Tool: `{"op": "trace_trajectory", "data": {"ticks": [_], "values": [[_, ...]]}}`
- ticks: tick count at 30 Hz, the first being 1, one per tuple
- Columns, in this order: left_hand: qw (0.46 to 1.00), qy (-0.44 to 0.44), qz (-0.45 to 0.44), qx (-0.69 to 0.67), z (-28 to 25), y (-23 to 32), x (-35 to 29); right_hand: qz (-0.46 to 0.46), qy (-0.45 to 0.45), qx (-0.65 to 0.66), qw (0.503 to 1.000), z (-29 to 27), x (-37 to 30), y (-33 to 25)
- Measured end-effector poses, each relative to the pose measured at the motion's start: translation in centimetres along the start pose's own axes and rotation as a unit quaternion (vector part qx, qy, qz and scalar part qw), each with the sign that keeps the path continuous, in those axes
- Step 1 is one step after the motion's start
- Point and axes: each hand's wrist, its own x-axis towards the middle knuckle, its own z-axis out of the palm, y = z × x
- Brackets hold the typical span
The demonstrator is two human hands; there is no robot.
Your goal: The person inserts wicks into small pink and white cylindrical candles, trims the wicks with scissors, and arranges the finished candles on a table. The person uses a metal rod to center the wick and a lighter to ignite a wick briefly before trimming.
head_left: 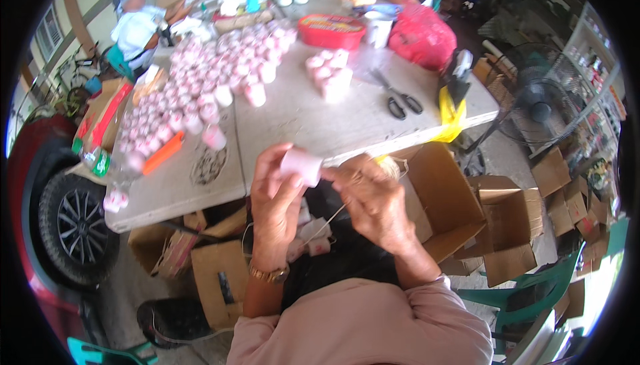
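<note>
My left hand [275, 188] is closed around a small pale pink cylinder [301, 167], candle-like in look, held up over the table's front edge. Close against the cylinder's right end, my right hand [370, 195] has its fingers pinched together; what is between them is too small to make out. A thin white string [327, 223] runs from below my right hand down toward my lap. More pale pink cylinders [315, 230] lie in my lap, partly hidden by my hands. Beside my right hand shows a pale yellowish bundle [392, 165], mostly covered by it.
Many similar cylinders [220, 65] crowd the left of the table [287, 122], with a smaller group [330, 75] at centre. Black-handled scissors [400, 98], a red tub [331, 32] and a red plastic bag [423, 35] lie beyond. Cardboard boxes [443, 198] stand right; another person [137, 28] sits far left.
</note>
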Motion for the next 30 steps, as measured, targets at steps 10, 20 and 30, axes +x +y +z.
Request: {"op": "trace_trajectory", "data": {"ticks": [10,20,30], "values": [[0.996,-0.004,0.032,0.084,0.2,0.6,-1.1,0.229,0.027,0.417,0.879,2.1,-1.3,0.2],[0.991,0.002,0.038,0.125,0.1,0.8,-1.6,0.250,0.038,0.364,0.896,1.4,-2.5,1.1],[0.989,-0.006,0.055,0.141,-0.1,0.9,-1.8,0.209,0.019,0.261,0.942,1.6,-2.5,0.6]]}}
